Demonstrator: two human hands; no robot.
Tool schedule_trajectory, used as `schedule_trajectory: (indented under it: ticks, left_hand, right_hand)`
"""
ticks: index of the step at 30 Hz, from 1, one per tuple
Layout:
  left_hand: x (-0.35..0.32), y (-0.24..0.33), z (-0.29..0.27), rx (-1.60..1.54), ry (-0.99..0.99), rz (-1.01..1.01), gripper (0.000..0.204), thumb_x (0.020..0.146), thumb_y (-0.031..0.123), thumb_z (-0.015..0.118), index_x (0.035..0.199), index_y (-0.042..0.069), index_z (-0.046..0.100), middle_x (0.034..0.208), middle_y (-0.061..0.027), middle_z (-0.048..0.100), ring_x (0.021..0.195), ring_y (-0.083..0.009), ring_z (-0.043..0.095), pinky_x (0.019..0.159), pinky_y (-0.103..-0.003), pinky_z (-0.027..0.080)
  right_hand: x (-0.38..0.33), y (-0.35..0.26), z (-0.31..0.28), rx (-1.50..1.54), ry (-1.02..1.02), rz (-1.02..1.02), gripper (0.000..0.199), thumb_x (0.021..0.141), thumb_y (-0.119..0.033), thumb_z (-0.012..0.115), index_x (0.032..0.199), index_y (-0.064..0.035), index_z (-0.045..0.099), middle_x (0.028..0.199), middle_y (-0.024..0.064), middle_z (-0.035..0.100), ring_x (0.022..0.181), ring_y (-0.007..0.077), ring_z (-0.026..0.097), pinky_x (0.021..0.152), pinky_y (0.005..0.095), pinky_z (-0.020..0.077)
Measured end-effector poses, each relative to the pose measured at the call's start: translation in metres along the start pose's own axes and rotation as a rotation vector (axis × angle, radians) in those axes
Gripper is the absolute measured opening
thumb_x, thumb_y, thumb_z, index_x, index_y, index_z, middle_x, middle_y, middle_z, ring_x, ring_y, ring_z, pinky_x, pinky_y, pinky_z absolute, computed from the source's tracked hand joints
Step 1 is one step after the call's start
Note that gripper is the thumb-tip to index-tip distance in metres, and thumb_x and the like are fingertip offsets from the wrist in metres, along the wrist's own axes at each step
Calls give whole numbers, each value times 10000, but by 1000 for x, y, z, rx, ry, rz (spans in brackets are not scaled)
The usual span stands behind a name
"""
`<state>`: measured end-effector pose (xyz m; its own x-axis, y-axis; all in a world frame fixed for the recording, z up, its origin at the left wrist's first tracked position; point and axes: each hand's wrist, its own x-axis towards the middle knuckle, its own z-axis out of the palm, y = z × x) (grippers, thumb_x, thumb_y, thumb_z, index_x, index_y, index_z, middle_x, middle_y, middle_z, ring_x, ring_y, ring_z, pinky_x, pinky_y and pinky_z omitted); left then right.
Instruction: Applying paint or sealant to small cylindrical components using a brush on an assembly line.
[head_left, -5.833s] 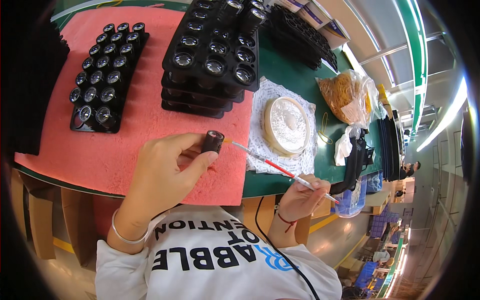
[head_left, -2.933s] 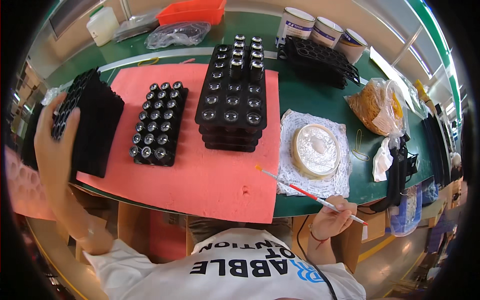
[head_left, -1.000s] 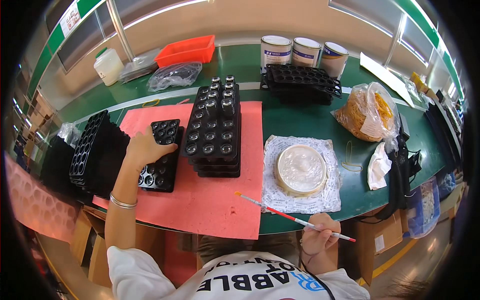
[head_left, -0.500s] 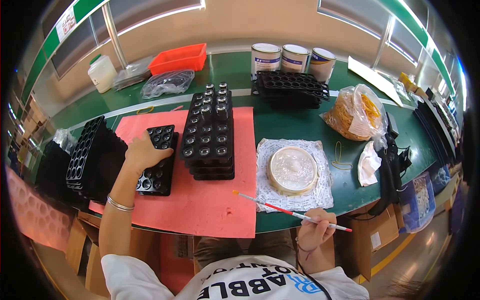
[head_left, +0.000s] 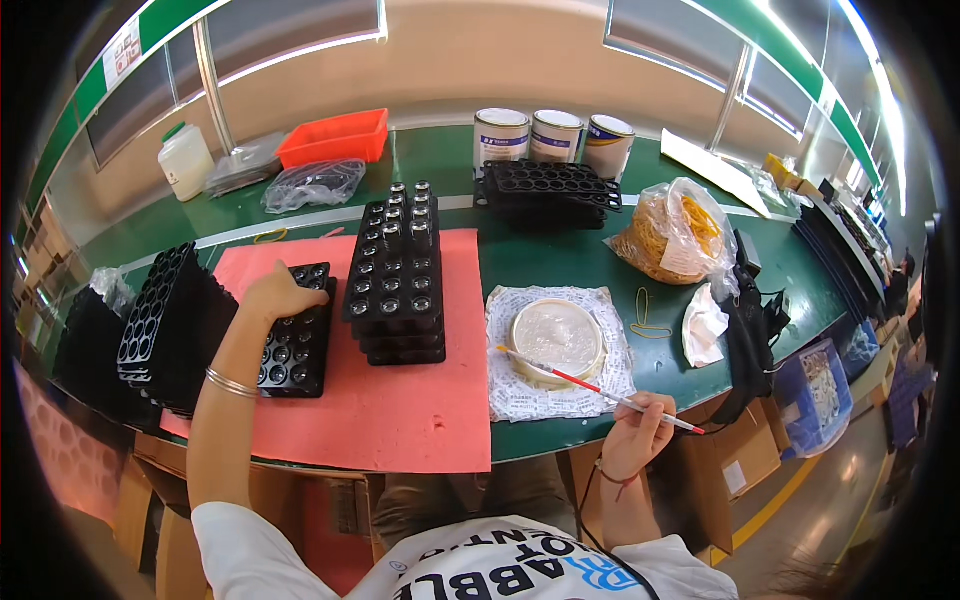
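Resting low over a black tray (head_left: 322, 345), the left hand (head_left: 278, 297) shows its thumb spread away from bent fingers. Undersides hidden — cannot tell whether they grip a lens piece, the tray or nothing. Tray lies on the pink mat (head_left: 400, 430), directly beneath these fingers; round lens pieces (head_left: 299, 374) show in its near part, on the person's side of the thumb. Just right of the thumb, a taller stack of loaded trays (head_left: 405, 340).

Right hand (head_left: 637, 437): fingers pinched round a slim brush (head_left: 575, 380). Bristles point forward and left of them, over the round white dish (head_left: 601, 347) at its left side; contact unclear.

Step in hand, my judgement: left-hand handling at the tray, brush idle meanwhile. Next move probably calls for a sure thumb-and-finger hold there, then care to clear the stack beside the thumb — right fingers holding the bristles off the lens faces.
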<state>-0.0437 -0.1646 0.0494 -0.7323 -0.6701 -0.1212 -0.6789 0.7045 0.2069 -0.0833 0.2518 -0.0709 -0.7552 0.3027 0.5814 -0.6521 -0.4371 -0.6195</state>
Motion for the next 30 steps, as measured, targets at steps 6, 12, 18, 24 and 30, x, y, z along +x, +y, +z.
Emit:
schedule_trajectory:
  ticks: [6, 12, 18, 24, 30]
  left_hand:
    - [8, -2, 2, 40, -17, -6, 1015, 510, 526, 702, 1187, -140, 344, 1080, -286, 526, 1014, -351, 535, 870, -347, 412]
    - [1, -5, -4, -24, 43, 26, 1052, 534, 532, 677, 1223, -156, 280, 1054, -274, 543, 1009, -336, 538, 857, -340, 417]
    - [-10, 10, -9, -271, 505, 434, 632, 669, 378, 648, 1133, -21, 489, 1091, -210, 533, 1093, -306, 464, 935, -381, 341]
    - [-37, 64, -5, -368, 481, 639, 448, 623, 371, 685, 922, 45, 619, 997, -124, 553, 969, -314, 489, 856, -380, 394]
    - [-18, 87, 2, -277, 436, 507, 385, 609, 371, 700, 830, 60, 649, 891, -109, 580, 930, -311, 501, 790, -417, 408]
  right_hand:
    - [-1, 4, -2, 30, -35, -57, 220, 909, -207, 439, 800, -23, 491, 700, 75, 518, 544, 131, 460, 514, 233, 372]
    - [0, -1, -1, 125, -10, 21, 196, 910, -206, 439, 804, -46, 480, 719, 56, 509, 576, 112, 434, 524, 222, 349]
    - [-1, -2, -1, 110, -42, 59, 159, 902, -210, 465, 825, -72, 482, 766, 30, 517, 615, 83, 415, 538, 204, 330]
    - [0, 1, 0, 102, 20, 17, 215, 903, -183, 452, 801, -1, 504, 711, 90, 527, 546, 128, 474, 529, 225, 382]
    - [-2, 4, -2, 6, -5, -7, 214, 910, -213, 443, 809, -32, 496, 700, 54, 513, 568, 106, 435, 533, 226, 365]
